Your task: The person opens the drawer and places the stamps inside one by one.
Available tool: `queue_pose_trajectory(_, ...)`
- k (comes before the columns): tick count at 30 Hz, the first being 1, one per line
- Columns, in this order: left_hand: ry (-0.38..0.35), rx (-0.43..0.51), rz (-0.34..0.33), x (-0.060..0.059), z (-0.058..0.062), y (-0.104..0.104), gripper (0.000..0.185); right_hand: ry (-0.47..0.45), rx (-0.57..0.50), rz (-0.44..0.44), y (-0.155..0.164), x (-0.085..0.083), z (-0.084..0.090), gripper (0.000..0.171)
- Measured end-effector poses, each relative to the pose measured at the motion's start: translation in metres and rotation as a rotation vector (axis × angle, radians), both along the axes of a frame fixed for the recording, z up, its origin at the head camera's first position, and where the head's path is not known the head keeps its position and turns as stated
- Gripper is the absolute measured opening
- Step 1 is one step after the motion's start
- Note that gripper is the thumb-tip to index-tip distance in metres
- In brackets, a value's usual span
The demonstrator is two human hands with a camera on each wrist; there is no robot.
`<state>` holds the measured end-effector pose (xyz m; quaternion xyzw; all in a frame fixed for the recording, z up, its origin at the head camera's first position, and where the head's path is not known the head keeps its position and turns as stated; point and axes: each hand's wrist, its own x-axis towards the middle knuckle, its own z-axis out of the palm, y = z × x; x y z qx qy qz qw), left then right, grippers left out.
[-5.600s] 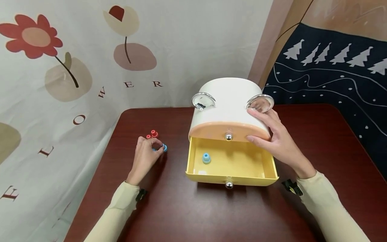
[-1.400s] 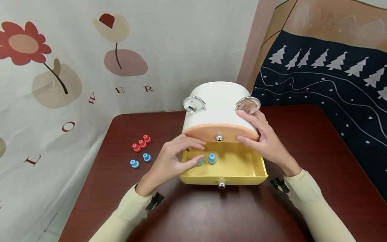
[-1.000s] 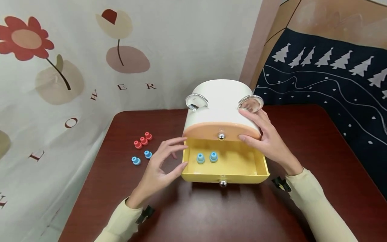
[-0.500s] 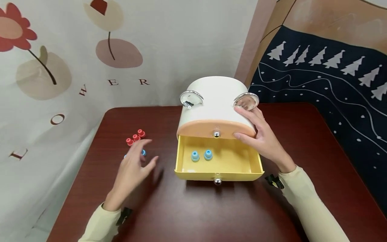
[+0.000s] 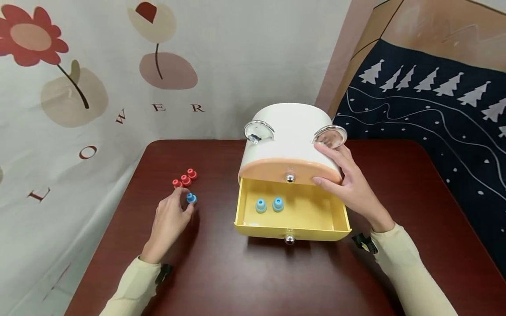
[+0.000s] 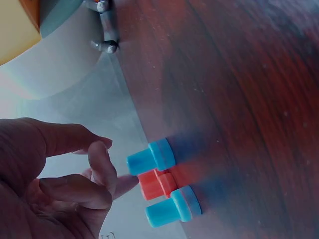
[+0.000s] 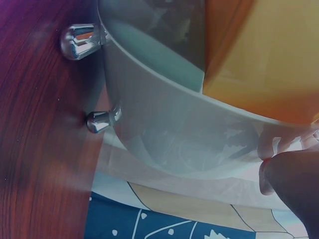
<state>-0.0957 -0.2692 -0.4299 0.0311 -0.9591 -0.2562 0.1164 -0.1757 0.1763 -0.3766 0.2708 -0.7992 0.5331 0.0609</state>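
Note:
My left hand (image 5: pixel 168 221) is beside a small blue stepped plastic peg (image 5: pixel 191 198), thumb and index finger spread around it. In the left wrist view, a gap shows between the fingertips and that blue peg (image 6: pixel 151 157). A second blue peg (image 6: pixel 173 206) stands near it, hidden behind the hand in the head view. My right hand (image 5: pixel 352 184) grips the right front corner of a white mini drawer cabinet (image 5: pixel 290 131), thumb on the peach upper drawer (image 5: pixel 265 170). The yellow lower drawer (image 5: pixel 312 215) is pulled out with two light blue pegs (image 5: pixel 278 204) inside.
Three red pegs (image 5: pixel 186 180) stand in a row just beyond the left hand. Two silver round ears (image 5: pixel 258 131) stick out of the cabinet top. A silver knob (image 5: pixel 290 239) juts from the yellow drawer. Printed cloth (image 5: pixel 237 66) hangs behind the dark red table (image 5: pixel 237 281).
A second light blue peg has come into the yellow drawer since the oldest frame. The left hand has withdrawn from the drawer leftward to the pegs on the table. The right hand keeps its hold.

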Motion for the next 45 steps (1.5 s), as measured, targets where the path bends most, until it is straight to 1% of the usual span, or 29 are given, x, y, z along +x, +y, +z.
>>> queue_pose_trajectory(4,-0.037,0.009,-0.012,-0.002,-0.005,0.000,0.032,0.005,-0.003,0.003,0.002,-0.001,0.000,0.080)
queue_pose_trajectory(7,-0.038,0.016,-0.015,-0.002,-0.007,-0.001,0.028,0.014,-0.011,0.012,0.002,-0.003,0.000,0.080)
queue_pose_trajectory(12,0.018,0.016,-0.001,-0.003,-0.010,-0.002,0.019,0.023,-0.013,0.028,0.001,-0.005,-0.001,0.079)
queue_pose_trajectory(16,0.054,0.029,-0.006,-0.005,-0.014,0.001,0.013,0.025,-0.019,0.026,0.003,-0.004,-0.002,0.078)
queue_pose_trajectory(22,0.091,0.047,-0.011,-0.006,-0.016,0.003,0.010,0.029,-0.034,0.028,0.001,-0.006,-0.002,0.077)
queue_pose_trajectory(25,0.078,0.064,-0.003,-0.006,-0.017,0.004,0.010,0.034,-0.036,0.028,0.001,-0.006,-0.002,0.077)
queue_pose_trajectory(29,0.032,0.092,0.005,-0.004,-0.019,0.005,0.010,0.043,-0.036,0.024,0.001,-0.006,-0.002,0.078)
queue_pose_trajectory(32,0.028,0.122,0.016,0.000,-0.019,0.006,0.010,0.054,-0.035,0.026,0.001,-0.006,-0.002,0.078)
queue_pose_trajectory(35,0.087,0.153,0.008,0.004,-0.017,0.007,0.011,0.058,-0.035,0.028,0.000,-0.007,-0.001,0.079)
queue_pose_trajectory(40,0.249,0.221,-0.064,0.010,-0.010,0.014,0.017,0.042,-0.032,0.023,0.001,-0.004,-0.002,0.079)
queue_pose_trajectory(45,0.369,0.267,-0.115,0.015,0.002,0.023,0.023,0.029,-0.032,0.024,0.002,-0.004,-0.002,0.079)
